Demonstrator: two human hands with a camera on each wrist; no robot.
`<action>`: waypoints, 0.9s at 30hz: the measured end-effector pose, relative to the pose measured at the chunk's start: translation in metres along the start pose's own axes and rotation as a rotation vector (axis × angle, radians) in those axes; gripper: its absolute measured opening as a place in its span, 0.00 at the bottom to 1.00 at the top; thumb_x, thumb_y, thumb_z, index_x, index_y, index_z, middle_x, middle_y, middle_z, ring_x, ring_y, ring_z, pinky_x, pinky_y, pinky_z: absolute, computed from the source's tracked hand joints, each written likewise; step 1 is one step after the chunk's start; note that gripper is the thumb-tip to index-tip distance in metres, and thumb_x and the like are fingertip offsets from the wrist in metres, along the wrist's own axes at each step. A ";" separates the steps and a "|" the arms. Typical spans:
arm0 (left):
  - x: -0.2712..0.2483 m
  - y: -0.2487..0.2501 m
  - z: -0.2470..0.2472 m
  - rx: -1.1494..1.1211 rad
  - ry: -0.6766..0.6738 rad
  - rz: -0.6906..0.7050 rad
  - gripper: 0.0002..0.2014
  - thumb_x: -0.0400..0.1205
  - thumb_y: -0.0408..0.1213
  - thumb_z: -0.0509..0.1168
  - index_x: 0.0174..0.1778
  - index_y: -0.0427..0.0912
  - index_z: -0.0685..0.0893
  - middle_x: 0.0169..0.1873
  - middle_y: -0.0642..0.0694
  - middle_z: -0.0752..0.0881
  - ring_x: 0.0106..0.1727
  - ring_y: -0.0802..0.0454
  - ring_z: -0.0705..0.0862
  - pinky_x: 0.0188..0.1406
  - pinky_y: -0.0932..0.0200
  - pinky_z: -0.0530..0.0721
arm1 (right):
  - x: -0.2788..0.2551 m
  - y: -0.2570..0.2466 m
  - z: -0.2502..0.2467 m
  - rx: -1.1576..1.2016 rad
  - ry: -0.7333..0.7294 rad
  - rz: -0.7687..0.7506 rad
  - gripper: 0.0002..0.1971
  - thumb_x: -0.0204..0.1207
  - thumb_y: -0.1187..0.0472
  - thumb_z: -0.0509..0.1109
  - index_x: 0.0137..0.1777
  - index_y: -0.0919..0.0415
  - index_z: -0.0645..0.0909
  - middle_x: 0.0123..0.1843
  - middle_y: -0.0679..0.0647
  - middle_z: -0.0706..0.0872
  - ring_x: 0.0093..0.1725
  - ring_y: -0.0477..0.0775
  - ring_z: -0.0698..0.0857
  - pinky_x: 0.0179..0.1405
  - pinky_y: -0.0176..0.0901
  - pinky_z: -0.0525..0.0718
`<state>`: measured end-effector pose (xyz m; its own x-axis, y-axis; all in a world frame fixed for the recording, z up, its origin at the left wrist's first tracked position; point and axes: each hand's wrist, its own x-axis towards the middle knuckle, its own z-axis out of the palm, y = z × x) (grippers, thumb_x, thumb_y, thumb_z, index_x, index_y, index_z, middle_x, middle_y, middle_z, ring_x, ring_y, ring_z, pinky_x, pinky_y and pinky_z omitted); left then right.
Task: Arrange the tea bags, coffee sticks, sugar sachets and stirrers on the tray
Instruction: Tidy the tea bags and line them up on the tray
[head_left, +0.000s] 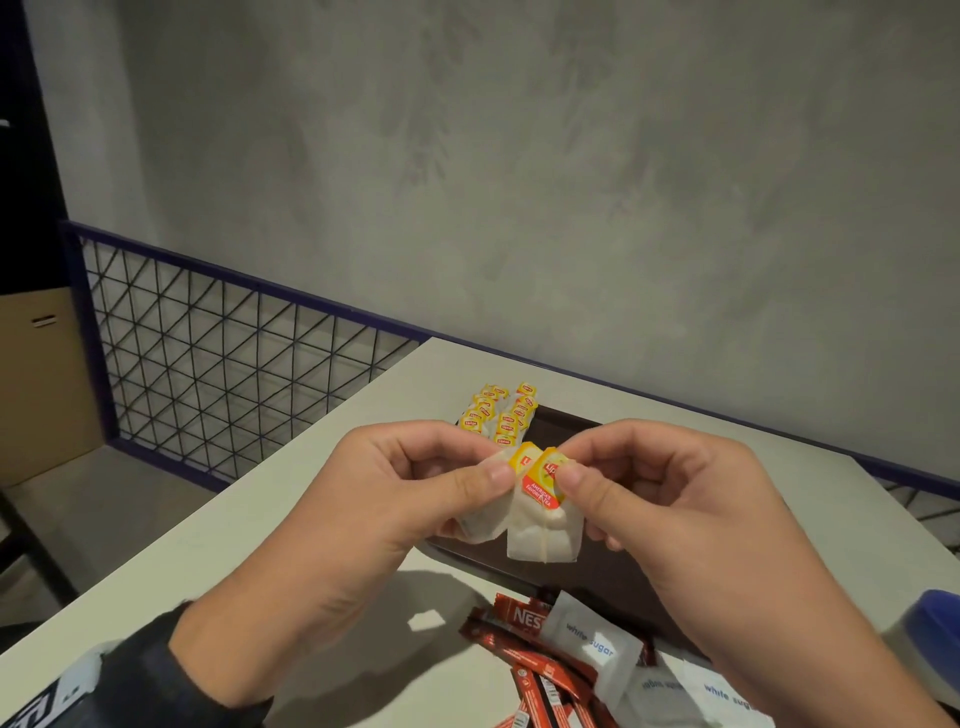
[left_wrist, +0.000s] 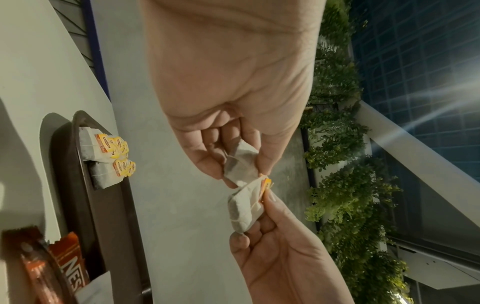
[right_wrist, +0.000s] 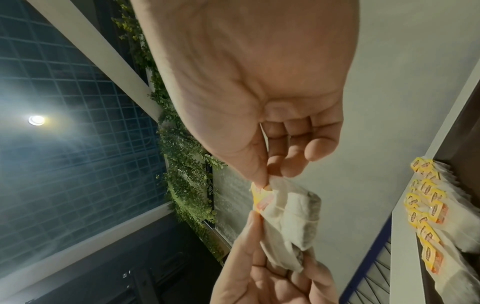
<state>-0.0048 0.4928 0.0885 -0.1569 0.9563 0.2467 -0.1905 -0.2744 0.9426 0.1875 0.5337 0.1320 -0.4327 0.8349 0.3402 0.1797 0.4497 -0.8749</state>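
Above the tray (head_left: 613, 566), the left hand (head_left: 415, 499) pinches one tea bag (head_left: 488, 519) while the right hand (head_left: 670, 499), at its 3 o'clock, pinches another tea bag (head_left: 545, 535), tags touching.

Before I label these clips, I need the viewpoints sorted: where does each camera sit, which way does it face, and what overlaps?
Head: worn on the head, looking forward and down over the table; both hands show, left hand and right hand, each pinching a tea bag.
Left wrist: on the left wrist, looking along the palm to the fingers; the dark tray lies beside.
Right wrist: on the right wrist, looking along the palm; a ceiling lamp shows behind.
Shared: all views show the held tea bags and the tea bags already laid on the tray.
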 end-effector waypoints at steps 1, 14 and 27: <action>0.001 0.000 0.000 -0.012 0.022 0.000 0.15 0.64 0.40 0.79 0.43 0.35 0.95 0.41 0.32 0.93 0.39 0.46 0.90 0.36 0.61 0.88 | 0.000 0.001 -0.001 -0.007 0.014 -0.012 0.05 0.73 0.58 0.79 0.42 0.45 0.93 0.37 0.53 0.92 0.33 0.43 0.84 0.33 0.31 0.81; 0.002 -0.002 0.006 -0.110 0.133 -0.083 0.12 0.65 0.38 0.79 0.42 0.37 0.94 0.39 0.35 0.93 0.35 0.49 0.90 0.34 0.60 0.88 | -0.002 -0.007 0.003 0.177 -0.145 0.051 0.06 0.67 0.58 0.83 0.41 0.57 0.92 0.31 0.57 0.87 0.28 0.50 0.81 0.28 0.39 0.79; -0.004 -0.004 0.011 -0.094 0.042 -0.105 0.13 0.69 0.38 0.81 0.47 0.37 0.94 0.40 0.39 0.93 0.37 0.51 0.89 0.36 0.63 0.87 | -0.001 0.008 0.013 -0.004 0.059 -0.062 0.05 0.75 0.59 0.80 0.44 0.45 0.90 0.34 0.55 0.89 0.32 0.59 0.84 0.29 0.41 0.81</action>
<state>0.0071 0.4915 0.0865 -0.1713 0.9757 0.1366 -0.2974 -0.1834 0.9370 0.1782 0.5323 0.1203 -0.3904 0.8223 0.4139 0.1576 0.5027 -0.8500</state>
